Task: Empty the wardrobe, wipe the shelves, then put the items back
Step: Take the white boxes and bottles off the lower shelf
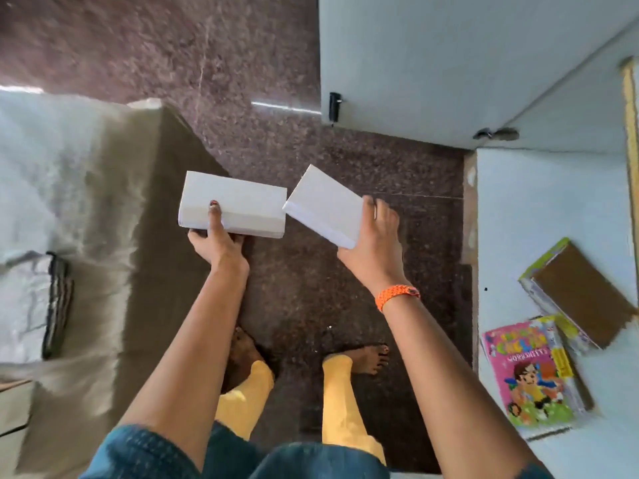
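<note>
Speckled dark brown stone floor (345, 160), bare feet (366, 357) planted on it. At right, a pale blue wardrobe shelf (539, 216), carrying a pink children's worksheet book (529, 371) near the front and a brown-covered book (581, 295) atop a green-edged one just behind. At left, a bed (86, 188) under an olive sheet, bearing a folded cloth with dark striped edge (38, 302).

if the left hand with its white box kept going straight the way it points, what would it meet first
Most likely nothing soon: the left hand points up the frame with its white box, and only bare floor shows ahead. The bed lies just left; depth is unclear.
</note>
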`<act>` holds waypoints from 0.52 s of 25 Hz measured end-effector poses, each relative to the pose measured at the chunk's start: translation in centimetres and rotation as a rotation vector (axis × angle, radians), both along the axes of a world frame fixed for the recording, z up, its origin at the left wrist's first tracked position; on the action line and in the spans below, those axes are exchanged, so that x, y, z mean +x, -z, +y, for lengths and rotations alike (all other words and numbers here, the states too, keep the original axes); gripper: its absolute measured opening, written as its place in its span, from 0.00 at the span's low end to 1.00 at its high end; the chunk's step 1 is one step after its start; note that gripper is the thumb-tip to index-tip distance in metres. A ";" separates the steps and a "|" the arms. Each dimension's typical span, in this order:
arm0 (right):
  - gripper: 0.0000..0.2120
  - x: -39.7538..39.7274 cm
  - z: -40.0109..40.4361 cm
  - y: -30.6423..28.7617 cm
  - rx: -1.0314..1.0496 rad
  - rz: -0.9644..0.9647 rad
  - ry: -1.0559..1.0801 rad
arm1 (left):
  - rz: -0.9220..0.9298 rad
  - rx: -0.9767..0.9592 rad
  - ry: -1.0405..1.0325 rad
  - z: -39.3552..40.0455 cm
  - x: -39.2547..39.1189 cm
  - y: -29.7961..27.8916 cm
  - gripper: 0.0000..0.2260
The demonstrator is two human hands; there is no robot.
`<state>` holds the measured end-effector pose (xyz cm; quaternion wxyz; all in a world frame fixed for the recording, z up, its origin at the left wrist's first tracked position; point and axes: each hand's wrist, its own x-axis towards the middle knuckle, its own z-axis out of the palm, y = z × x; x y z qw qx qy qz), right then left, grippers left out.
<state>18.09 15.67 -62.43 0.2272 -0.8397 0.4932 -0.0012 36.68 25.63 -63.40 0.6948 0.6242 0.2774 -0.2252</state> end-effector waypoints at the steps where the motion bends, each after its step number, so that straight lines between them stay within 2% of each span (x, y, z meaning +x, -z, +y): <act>1: 0.40 2.9 1.1 0.0 -0.006 0.003 -0.058 | 0.002 -0.014 -0.051 2.3 2.1 -0.2 0.14; 7: 0.40 17.2 9.2 -0.7 0.012 0.074 -0.403 | 0.055 -0.050 -0.387 16.0 9.2 -0.4 0.12; 9: 0.40 20.1 12.3 -0.6 0.005 0.089 -0.536 | 0.093 -0.034 -0.506 20.4 9.2 0.5 0.14; 13: 0.41 24.3 18.7 -0.1 0.006 0.162 -0.845 | 0.182 -0.062 -0.713 27.7 7.7 1.7 0.12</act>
